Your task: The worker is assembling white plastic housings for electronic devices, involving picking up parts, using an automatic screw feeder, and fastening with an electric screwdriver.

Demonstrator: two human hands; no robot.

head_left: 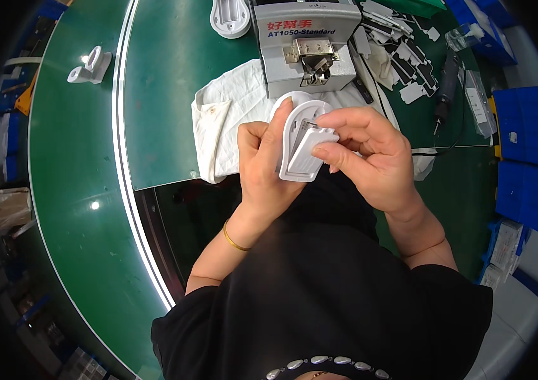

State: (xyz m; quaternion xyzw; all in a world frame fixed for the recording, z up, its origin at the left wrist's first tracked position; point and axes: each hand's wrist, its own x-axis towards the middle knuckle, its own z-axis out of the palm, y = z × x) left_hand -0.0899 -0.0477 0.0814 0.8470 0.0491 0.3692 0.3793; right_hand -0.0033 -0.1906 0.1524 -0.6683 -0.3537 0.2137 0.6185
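Note:
My left hand (260, 158) is closed round a rounded white plastic housing (287, 142), thumb along its upper edge. The housing is held up in front of my body, its recessed side turned toward my right hand. Between the thumb and fingers of my right hand (380, 155) is a white plastic cover (310, 153). That cover sits tilted over the recess, its lower end against the housing and its upper end lifted out. Some small metal shows inside the recess near my right fingertips; its details are too small to tell.
Beyond my hands stands a grey machine (275, 57) on a white cloth (228, 120). Another white housing (230, 25) lies at its left. Black and white flat parts (408, 60) are heaped at right, near an electric screwdriver (448, 79). A white plastic piece (93, 66) lies far left. Blue bins (522, 126) line the right.

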